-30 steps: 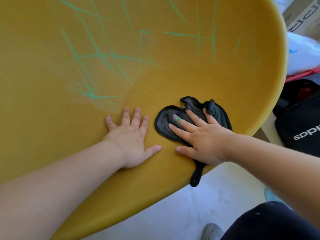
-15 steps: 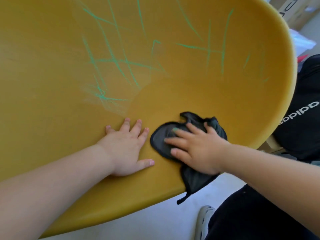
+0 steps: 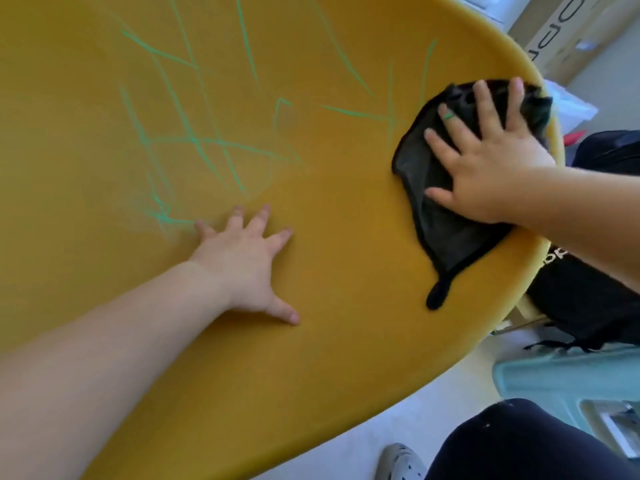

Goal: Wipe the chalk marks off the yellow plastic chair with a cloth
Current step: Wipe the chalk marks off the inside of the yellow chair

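The yellow plastic chair [image 3: 311, 341] filled most of the head view. Green chalk marks [image 3: 194, 140] crossed its upper surface from the left side to near the right rim. The dark cloth [image 3: 446, 233] lay flat on the chair just inside the right rim, with one narrow tail pointing down toward the near edge. The right hand [image 3: 485, 157] pressed on the cloth, palm down, fingers straight and spread (one finger bore a green smear). The left hand [image 3: 246, 261] rested flat on the bare plastic, fingers splayed, well apart from the cloth; its fingertips lay just below the lowest chalk smudge. A black bag [image 3: 588, 306] stood beyond the right rim.
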Demonstrator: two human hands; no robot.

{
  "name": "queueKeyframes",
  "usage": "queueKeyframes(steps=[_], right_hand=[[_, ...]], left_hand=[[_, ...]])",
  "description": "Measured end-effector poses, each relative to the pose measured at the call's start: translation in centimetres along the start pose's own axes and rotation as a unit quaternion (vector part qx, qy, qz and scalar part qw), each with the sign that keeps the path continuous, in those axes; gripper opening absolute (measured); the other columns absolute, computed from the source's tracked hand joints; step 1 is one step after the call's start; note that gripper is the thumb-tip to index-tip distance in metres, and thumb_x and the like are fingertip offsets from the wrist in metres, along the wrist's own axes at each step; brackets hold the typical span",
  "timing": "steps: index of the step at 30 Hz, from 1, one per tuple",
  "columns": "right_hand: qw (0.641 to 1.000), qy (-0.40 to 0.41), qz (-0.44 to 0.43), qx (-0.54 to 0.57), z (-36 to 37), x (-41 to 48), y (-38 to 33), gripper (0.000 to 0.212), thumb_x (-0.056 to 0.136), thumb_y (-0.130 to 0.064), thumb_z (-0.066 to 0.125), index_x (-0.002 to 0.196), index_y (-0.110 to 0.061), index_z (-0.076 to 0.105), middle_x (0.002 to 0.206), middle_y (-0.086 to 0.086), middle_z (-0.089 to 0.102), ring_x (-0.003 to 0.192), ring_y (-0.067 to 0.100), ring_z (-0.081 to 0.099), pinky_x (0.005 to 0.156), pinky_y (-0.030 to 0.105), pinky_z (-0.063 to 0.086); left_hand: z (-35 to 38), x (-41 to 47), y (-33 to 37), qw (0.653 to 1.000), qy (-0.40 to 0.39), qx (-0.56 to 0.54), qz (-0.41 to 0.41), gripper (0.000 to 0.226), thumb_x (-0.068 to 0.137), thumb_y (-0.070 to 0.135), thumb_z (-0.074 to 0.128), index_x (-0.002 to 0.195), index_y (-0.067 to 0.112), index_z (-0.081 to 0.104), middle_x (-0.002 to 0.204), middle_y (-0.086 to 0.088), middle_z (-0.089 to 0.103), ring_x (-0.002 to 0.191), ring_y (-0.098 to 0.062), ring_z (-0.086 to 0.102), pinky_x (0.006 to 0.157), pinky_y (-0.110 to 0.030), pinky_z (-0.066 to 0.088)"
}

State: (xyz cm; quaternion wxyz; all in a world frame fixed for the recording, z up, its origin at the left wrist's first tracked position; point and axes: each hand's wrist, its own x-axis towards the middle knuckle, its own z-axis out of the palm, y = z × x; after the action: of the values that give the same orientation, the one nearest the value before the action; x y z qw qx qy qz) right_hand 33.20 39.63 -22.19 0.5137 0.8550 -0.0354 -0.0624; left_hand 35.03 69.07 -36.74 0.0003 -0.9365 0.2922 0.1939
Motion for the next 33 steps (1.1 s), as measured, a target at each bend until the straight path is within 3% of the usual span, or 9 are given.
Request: queueKeyframes(steps=[4, 11, 15, 17, 20, 23, 29, 33], right_hand=[[0.999, 0.007, 0.040, -0.012, -0.8, 3.9, 1.4, 0.100, 0.078, -0.087, -0.009, 0.161, -0.031, -0.012, 0.170, 0.007, -0.013, 0.152, 0.043, -0.023, 0.115, 0.074, -0.008], [0.967, -0.044, -0.100, 0.230, -1.0, 0.9, -13.1, 0.095, 0.085, -0.086, 0.000, 0.160, -0.030, -0.015, 0.170, 0.005, -0.018, 0.150, 0.041, -0.029, 0.114, 0.070, -0.016], [0.968, 0.002, -0.180, 0.173, -0.1, 0.0, -11.1, 0.096, 0.082, -0.091, 0.001, 0.159, -0.037, -0.015, 0.170, 0.000, -0.014, 0.152, 0.037, -0.025, 0.116, 0.066, -0.018], [0.985, 0.051, -0.127, 0.101, 0.6, 2.5, -6.1, 0.103, 0.077, -0.095, 0.002, 0.161, -0.036, -0.007, 0.171, 0.002, -0.005, 0.153, 0.044, -0.018, 0.115, 0.070, -0.015], [0.997, 0.081, 0.009, 0.019, -0.6, 7.3, 0.5, 0.112, 0.073, -0.097, -0.002, 0.163, -0.031, -0.002, 0.171, 0.008, -0.002, 0.152, 0.046, -0.018, 0.116, 0.071, -0.013], [0.993, 0.100, 0.061, 0.031, -2.1, 9.9, -0.6, 0.113, 0.070, -0.097, -0.005, 0.162, -0.032, -0.005, 0.171, 0.007, -0.004, 0.153, 0.045, -0.019, 0.117, 0.072, -0.007], [0.971, 0.047, -0.043, 0.230, -2.7, 8.7, -13.3, 0.098, 0.080, -0.092, -0.002, 0.160, -0.036, -0.012, 0.171, 0.001, -0.011, 0.150, 0.043, -0.028, 0.113, 0.073, -0.014], [0.963, 0.039, -0.156, 0.214, -1.9, 5.7, -15.1, 0.089, 0.084, -0.089, -0.001, 0.158, -0.042, -0.016, 0.170, -0.006, -0.013, 0.152, 0.035, -0.029, 0.117, 0.066, -0.018]], left_hand=[[0.4, 0.8, -1.2, 0.999, -0.014, -0.022, -0.031, 0.151, 0.026, 0.102, 0.054, 0.152, 0.047, -0.009, 0.162, 0.002, -0.026, 0.150, -0.039, -0.012, 0.108, -0.076, 0.019], [0.5, 0.9, -2.1, 0.998, -0.046, -0.036, -0.004, 0.151, 0.030, 0.099, 0.058, 0.151, 0.047, -0.017, 0.160, 0.002, -0.031, 0.148, -0.040, -0.020, 0.107, -0.078, 0.015], [-0.4, 0.6, -3.6, 0.998, -0.053, -0.004, 0.032, 0.152, 0.029, 0.093, 0.067, 0.152, 0.048, -0.013, 0.162, 0.004, -0.025, 0.151, -0.036, -0.010, 0.112, -0.065, 0.029], [-0.6, 0.5, -4.2, 0.998, -0.045, 0.010, 0.045, 0.153, 0.026, 0.092, 0.068, 0.152, 0.049, -0.009, 0.163, 0.006, -0.020, 0.151, -0.032, -0.005, 0.113, -0.054, 0.034], [-0.5, 0.5, -4.5, 0.998, -0.042, 0.014, 0.054, 0.153, 0.028, 0.090, 0.070, 0.152, 0.049, -0.009, 0.163, 0.007, -0.018, 0.150, -0.029, -0.003, 0.113, -0.052, 0.035], [-0.3, 0.7, -4.4, 0.998, -0.037, 0.012, 0.057, 0.154, 0.028, 0.089, 0.071, 0.152, 0.048, -0.010, 0.162, 0.007, -0.018, 0.149, -0.028, -0.003, 0.112, -0.052, 0.036], [-0.3, 0.8, -4.3, 0.997, -0.051, 0.010, 0.052, 0.153, 0.030, 0.088, 0.073, 0.152, 0.048, -0.010, 0.161, 0.008, -0.021, 0.149, -0.028, -0.007, 0.111, -0.057, 0.034], [-0.2, 0.5, -4.4, 0.997, -0.039, 0.013, 0.058, 0.152, 0.032, 0.088, 0.072, 0.153, 0.045, -0.009, 0.162, 0.006, -0.020, 0.149, -0.028, -0.005, 0.112, -0.056, 0.033]])
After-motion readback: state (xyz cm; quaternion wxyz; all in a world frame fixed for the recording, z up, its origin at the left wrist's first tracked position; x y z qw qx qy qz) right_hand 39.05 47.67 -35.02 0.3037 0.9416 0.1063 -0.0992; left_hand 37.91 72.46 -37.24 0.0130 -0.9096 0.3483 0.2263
